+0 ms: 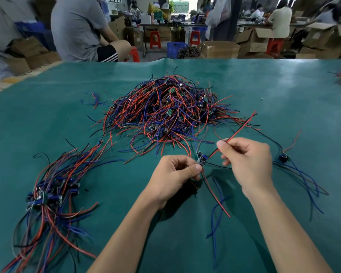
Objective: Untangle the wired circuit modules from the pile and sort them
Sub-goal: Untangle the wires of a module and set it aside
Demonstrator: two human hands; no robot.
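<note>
Grip status: left hand pinches one small circuit module; right hand pinches its red wire, which runs up-right. Green bench carries the tangled pile at centre; sorted bundle lies lower left; one loose module sits right of the hands.

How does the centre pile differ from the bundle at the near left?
The pile is a tangled mound with wires pointing every way; the bundle lies flatter, its wires running roughly parallel. The pile's modules are scattered through it; the bundle's are clustered together. Both hold small modules with red, blue and black wires on the green mat.
</note>
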